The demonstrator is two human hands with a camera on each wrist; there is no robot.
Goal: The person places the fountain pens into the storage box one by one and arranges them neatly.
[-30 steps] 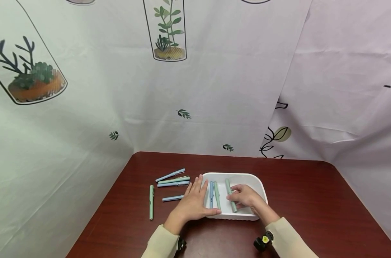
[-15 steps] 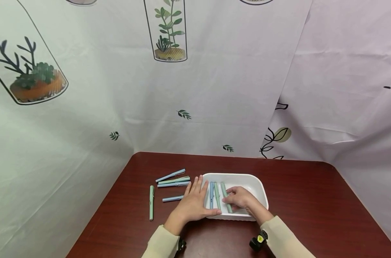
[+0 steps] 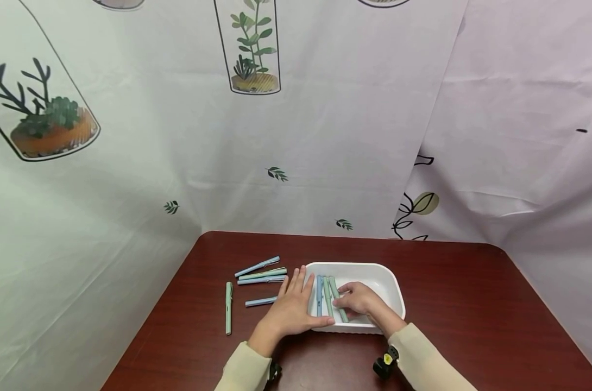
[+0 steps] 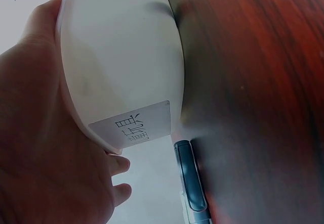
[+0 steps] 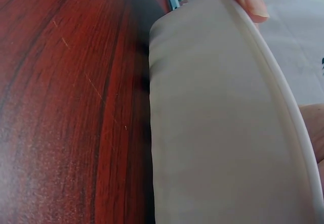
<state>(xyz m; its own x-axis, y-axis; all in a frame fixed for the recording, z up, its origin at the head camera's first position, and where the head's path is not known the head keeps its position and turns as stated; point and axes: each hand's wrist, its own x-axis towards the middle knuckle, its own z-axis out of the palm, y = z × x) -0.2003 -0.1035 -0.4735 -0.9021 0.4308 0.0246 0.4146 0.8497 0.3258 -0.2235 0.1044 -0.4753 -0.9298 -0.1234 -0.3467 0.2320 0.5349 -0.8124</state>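
A white tray (image 3: 379, 277) stands on the table. My left hand (image 3: 290, 309) rests on its left end, fingers spread straight and thumb along the front rim. Inside the tray, my right hand (image 3: 361, 300) pinches a light green pen (image 3: 335, 289) that leans slightly. Just left of it lie a second green pen (image 3: 327, 296) and a blue pen (image 3: 319, 296), side by side. In the left wrist view, the left hand (image 4: 45, 133) lies against the tray's labelled wall (image 4: 121, 57). The tray wall hides most of the right hand (image 5: 315, 133) in the right wrist view.
Left of the tray on the dark red table (image 3: 447, 304) lie a green pen (image 3: 228, 308), a blue pen (image 3: 259, 301) partly behind the left hand, and a loose group of blue and green pens (image 3: 263, 273). A patterned cloth (image 3: 325, 136) hangs behind.
My right hand has slid leftward inside the tray with the green pen, bringing it close beside the other two pens. My left hand has stayed in place.
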